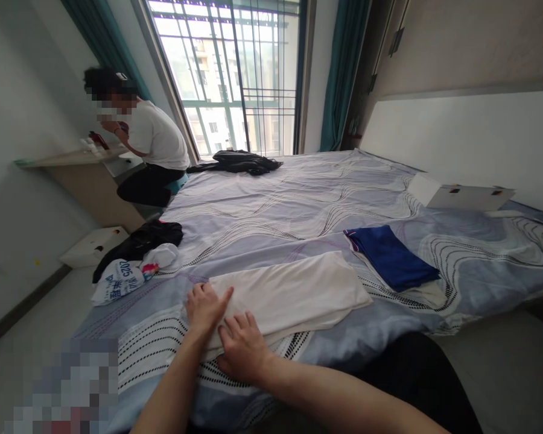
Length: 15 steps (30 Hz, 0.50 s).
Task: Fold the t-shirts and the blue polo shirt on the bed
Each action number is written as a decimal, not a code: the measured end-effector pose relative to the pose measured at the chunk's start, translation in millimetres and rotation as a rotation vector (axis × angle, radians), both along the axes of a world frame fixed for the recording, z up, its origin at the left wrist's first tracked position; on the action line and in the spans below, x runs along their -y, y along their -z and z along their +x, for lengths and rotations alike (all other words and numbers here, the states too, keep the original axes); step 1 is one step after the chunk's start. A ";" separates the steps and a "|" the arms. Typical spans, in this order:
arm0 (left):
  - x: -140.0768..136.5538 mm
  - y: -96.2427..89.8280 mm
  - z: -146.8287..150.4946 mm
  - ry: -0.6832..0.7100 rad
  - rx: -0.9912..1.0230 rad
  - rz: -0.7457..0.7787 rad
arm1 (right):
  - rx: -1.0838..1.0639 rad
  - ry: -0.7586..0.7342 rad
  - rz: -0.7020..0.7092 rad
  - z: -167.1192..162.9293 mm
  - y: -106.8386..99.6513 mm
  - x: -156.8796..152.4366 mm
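A white folded garment [289, 292] lies in a long strip on the bed in front of me. At its left end rests my left hand [206, 308], fingers laid over the edge and thumb spread out on the fabric. Just to the right and nearer to me, my right hand [243, 348] is at the near edge of the same garment. Its fingers are bent over the cloth, with the thumb low by the border. Beyond the garment's right end sits a folded blue garment [391, 256] with a pale layer under it.
Patterned bedding [271, 223] covers the bed. Black clothes [140, 244] and a printed white shirt [122, 280] lie at its left edge. A black garment [244, 161] lies at the far end. A white box [466, 196] stands on the right. A person [156, 135] sits at a desk [67, 158].
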<state>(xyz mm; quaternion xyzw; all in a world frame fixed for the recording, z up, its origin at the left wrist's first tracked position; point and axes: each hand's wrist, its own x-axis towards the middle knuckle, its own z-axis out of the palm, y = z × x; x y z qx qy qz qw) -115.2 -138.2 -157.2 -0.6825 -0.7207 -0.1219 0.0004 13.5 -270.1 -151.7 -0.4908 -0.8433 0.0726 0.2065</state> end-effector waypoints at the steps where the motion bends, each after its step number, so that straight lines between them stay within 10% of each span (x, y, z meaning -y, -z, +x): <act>1: -2.3 -5.0 0.1 -0.012 0.011 -0.067 | 0.019 0.009 0.036 -5.6 3.1 -2.5; 9: -12.0 -23.2 -23.1 0.083 0.259 -0.382 | 0.022 0.142 0.089 -41.1 17.5 -20.6; 15: 7.7 -41.6 -16.6 0.101 0.975 -0.345 | -0.191 0.260 -0.024 -33.3 2.2 -15.3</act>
